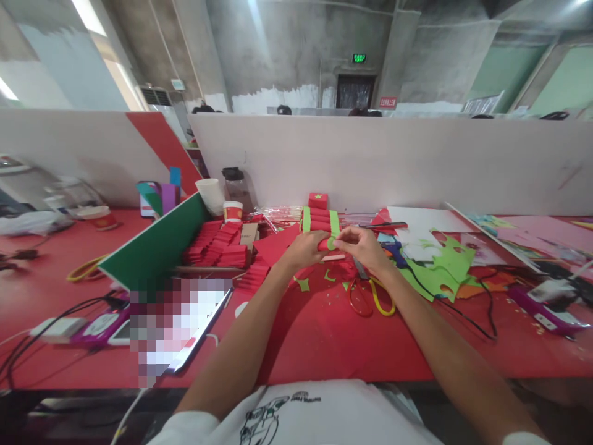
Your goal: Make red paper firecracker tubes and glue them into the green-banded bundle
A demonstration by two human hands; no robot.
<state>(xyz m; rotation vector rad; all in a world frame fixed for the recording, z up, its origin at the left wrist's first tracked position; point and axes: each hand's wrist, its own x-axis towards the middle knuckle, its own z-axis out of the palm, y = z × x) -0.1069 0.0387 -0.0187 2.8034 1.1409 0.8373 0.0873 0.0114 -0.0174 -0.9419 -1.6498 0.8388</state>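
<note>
My left hand [303, 252] is closed around a small red paper roll [323, 245]. A light-green paper circle [331, 244] sits at the roll's right end, facing me. The bent thumb and fingers of my right hand [364, 247] pinch at the edge of that circle. Just behind my hands lies a bundle of red paper rolls [320, 217] with two light-green bands across it. A small red box with a yellow star [318, 199] stands beyond the bundle. Below my right hand are scissors [370, 300] with one red and one yellow handle loop.
Stacked red paper pieces [217, 244] lie at left, beside a green board [155, 241] and a tablet [189, 330]. Cut light-green paper [440, 266], a blue glue gun [393, 249] and its cable are on the right. Paper cups [233, 211] and a white partition [393, 161] are behind.
</note>
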